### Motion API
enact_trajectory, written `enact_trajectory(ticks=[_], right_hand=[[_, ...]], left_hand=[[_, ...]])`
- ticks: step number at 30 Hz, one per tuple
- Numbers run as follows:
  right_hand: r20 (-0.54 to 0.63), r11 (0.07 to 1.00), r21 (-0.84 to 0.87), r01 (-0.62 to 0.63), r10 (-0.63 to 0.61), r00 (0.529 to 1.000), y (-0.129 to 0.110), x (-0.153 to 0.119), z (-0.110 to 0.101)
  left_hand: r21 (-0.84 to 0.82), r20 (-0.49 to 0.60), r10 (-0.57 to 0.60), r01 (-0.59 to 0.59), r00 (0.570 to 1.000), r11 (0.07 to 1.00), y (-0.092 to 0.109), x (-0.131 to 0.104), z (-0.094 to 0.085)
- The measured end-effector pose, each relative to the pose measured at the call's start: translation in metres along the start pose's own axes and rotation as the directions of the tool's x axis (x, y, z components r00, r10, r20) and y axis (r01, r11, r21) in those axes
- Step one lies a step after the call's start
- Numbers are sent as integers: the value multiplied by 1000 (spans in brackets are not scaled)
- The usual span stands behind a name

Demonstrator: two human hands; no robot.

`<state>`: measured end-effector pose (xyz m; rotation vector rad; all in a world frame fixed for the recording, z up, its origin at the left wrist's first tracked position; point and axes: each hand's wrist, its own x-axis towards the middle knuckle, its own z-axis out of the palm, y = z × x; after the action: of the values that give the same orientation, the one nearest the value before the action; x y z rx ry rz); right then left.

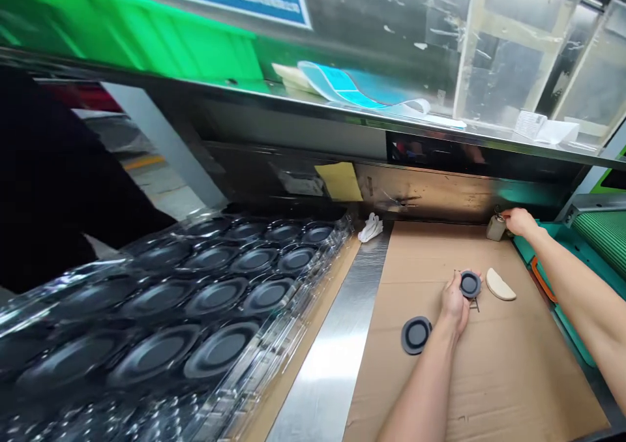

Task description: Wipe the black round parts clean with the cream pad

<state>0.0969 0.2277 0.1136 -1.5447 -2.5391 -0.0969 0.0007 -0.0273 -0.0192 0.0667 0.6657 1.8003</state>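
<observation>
My left hand [456,304] is closed around a small dark grey round part [470,285] with a raised rim and a sunken middle, held above the cardboard. At the back right, my right hand [521,223] has its fingers pinched at the top of a small beige-grey bottle [495,227]. What the fingertips grip there is too small to make out. On the cardboard [391,390], left of my left forearm, lies a wider dark grey round part [416,335] with a flat flange. A cream half-disc pad [500,285] lies to the right of my left hand.
Clear plastic trays [274,351] holding rows of black round parts fill the left side. A crumpled white glove or cloth [370,227] lies by the metal strip [337,357]. Overhead runs a metal shelf with blue label sheets [342,87]. A green ribbed conveyor [604,240] is at right.
</observation>
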Motion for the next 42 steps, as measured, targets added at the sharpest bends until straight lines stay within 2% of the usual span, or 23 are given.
enact_trajectory(ticks=[5,10,12,15,17,19,22,24,26,29,31,35,39,42], right_hand=[[-16,1000,-20,-5,4,1000,3,3,5],[-29,994,87,-66,69,997,3,-2,3],[-130,987,149,-62,81,988,2,-14,-2],[-371,966,251,69,30,928,-6,-54,0],[-448,927,311,210,-52,893,-17,-96,13],[-476,862,380,335,-127,870,-30,-141,33],[-439,778,429,459,-265,858,-51,-192,64],[-372,766,384,515,-383,846,-62,-207,78],[-285,795,283,536,-464,839,-69,-211,85],[-175,877,111,468,-446,878,-74,-213,85],[-126,900,65,430,-420,899,-78,-217,82],[-94,874,140,465,-456,885,-84,-220,78],[-91,921,143,361,-351,932,-82,-215,78],[-68,895,207,396,-390,918,-81,-215,80]], left_hand=[[-28,26,7,-6,1000,1000,0,4,-1],[-16,28,8,-7,1000,1000,1,3,-3],[-13,35,6,-6,999,1000,2,1,-3],[-7,32,3,-2,999,1000,2,1,-1],[-3,31,2,-1,1000,1000,2,2,0],[-1,42,0,0,999,1000,1,4,-1],[-11,59,15,-14,998,1000,-2,9,-3],[-1,66,29,-29,997,1000,-5,11,-6],[26,67,43,-45,997,999,-7,12,-9],[59,77,71,-75,995,995,-8,11,-11],[70,90,82,-88,993,994,-8,10,-11],[93,105,99,-109,990,990,-10,9,-12],[113,100,114,-125,988,986,-11,9,-14],[120,116,115,-129,987,984,-13,9,-14]])
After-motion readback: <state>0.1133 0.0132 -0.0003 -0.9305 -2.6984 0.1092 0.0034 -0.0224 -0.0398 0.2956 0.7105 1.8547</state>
